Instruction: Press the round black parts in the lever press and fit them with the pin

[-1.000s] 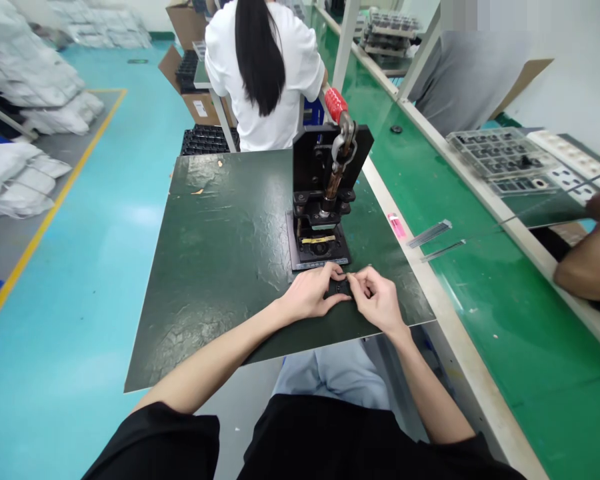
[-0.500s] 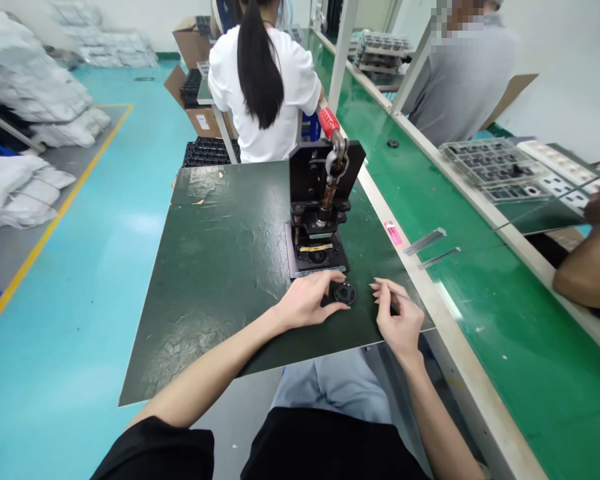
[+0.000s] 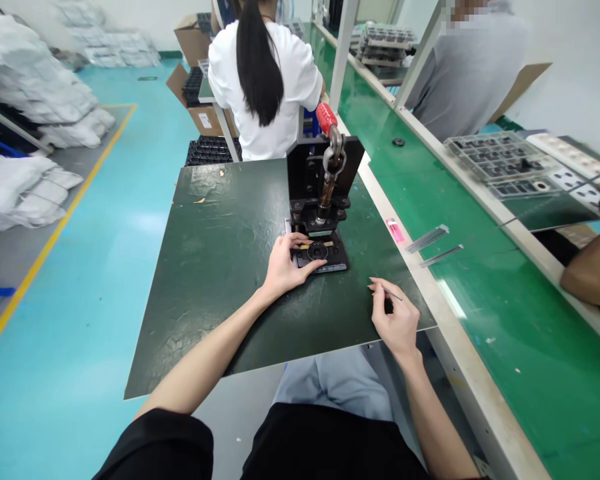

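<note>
Centrally, left hand (image 3: 281, 267) grips disc (image 3: 317, 251) at press (image 3: 323, 200) base, fingers spread to its rim.
Right hand (image 3: 396, 323), lower right of centre, pinches rod (image 3: 393, 294) near board (image 3: 220, 247) edge; bare board left of press; red handle (image 3: 326, 119) upper centre, near person (image 3: 290, 67).

Bright, even indoor light, pale glare on the blue floor (image 3: 145, 220), wide-angle stretching toward our edges, blocky pixelation at top right
</note>
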Tool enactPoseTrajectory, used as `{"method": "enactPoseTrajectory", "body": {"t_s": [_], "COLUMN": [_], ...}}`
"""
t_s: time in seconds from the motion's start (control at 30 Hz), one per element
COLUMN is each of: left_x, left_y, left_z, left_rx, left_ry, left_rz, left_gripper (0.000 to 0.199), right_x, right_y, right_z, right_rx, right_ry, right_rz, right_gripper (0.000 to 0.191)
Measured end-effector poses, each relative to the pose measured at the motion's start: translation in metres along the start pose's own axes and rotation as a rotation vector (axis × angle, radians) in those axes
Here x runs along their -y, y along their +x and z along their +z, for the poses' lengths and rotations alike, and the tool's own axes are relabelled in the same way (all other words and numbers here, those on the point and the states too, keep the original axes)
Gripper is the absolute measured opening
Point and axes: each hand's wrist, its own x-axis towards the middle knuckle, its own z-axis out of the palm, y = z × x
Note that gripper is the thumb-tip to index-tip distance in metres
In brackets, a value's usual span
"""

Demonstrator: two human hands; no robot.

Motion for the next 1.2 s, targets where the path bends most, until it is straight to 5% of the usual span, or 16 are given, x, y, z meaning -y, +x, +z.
{"method": "enactPoseTrajectory", "body": {"t_s": [0.33, 0.47, 0.57, 0.7, 0.8, 0.9, 1.0, 1.07, 1.2], "left_x": [-0.001, -0.003, -0.009, -0.019, -0.028, -0.047, -0.082, -0.105, -0.127], "left_y": [0.001, 0.005, 0.016, 0.056, 0.111, 0.17, 0.199, 0.195, 0.145], "left_z": [-0.001, -0.006, -0.027, -0.072, -0.093, -0.095, -0.091, -0.09, -0.083], "left_rx": [0.012, -0.112, -0.334, -0.471, -0.362, 0.007, 0.327, 0.323, 0.023], "left_ry": [0.013, -0.006, -0.014, 0.002, 0.013, 0.03, 0.045, 0.016, -0.085], "left_rz": [-0.005, 0.051, 0.093, 0.161, 0.215, 0.172, 0.172, 0.236, 0.512], "left_gripper": [0.056, 0.039, 0.015, 0.022, 0.038, 0.063, 0.07, 0.054, 0.024], "right_x": [0.0, 0.001, 0.005, 0.009, 0.009, 0.009, 0.01, 0.01, 0.009], "right_y": [0.0, 0.0, 0.001, 0.003, 0.005, 0.005, 0.005, 0.005, 0.004], "right_z": [0.001, 0.001, 0.002, 0.003, 0.004, 0.004, 0.003, 0.004, 0.006], "right_rx": [0.01, 0.01, -0.035, -0.055, -0.043, -0.056, -0.064, -0.072, -0.089], "right_ry": [-0.005, -0.001, 0.003, 0.035, 0.058, 0.073, 0.095, 0.105, 0.113], "right_rz": [-0.024, -0.017, -0.002, -0.042, -0.046, -0.015, 0.002, -0.001, -0.008], "right_gripper": [0.021, 0.021, 0.023, 0.022, 0.022, 0.022, 0.021, 0.02, 0.016]}}
